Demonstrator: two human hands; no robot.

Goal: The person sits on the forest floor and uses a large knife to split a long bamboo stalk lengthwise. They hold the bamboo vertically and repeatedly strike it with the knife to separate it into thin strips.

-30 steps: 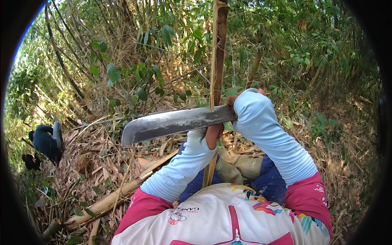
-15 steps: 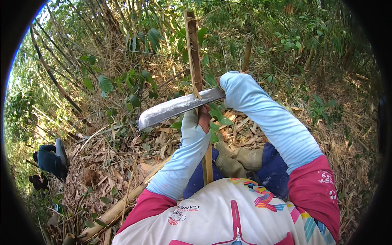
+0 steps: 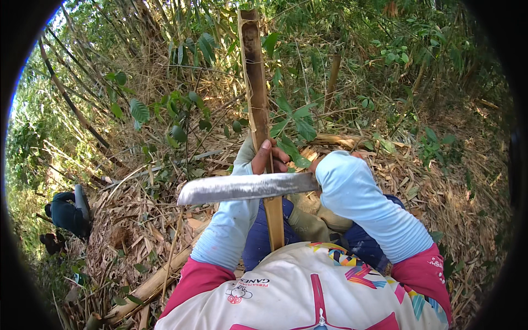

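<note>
A long split bamboo strip stands upright before me, its hollow brown inner face showing and its lower end against my body. My left hand is wrapped around the strip at mid-length. In my right hand is a machete, gripped by its handle, which the fingers and sleeve mostly hide. The broad grey machete blade points left and lies across the strip just below my left hand, over the left forearm in this view. Whether the edge touches the bamboo I cannot tell.
Dry leaves and bamboo litter cover the ground. A thick bamboo pole lies at lower left. Another person in dark clothes bends down at far left. Leafy plants and bamboo thicket stand ahead.
The machete has come down toward me, from above my left hand to below it, and its blade is more level. The strip has turned, showing more of its hollow face.
</note>
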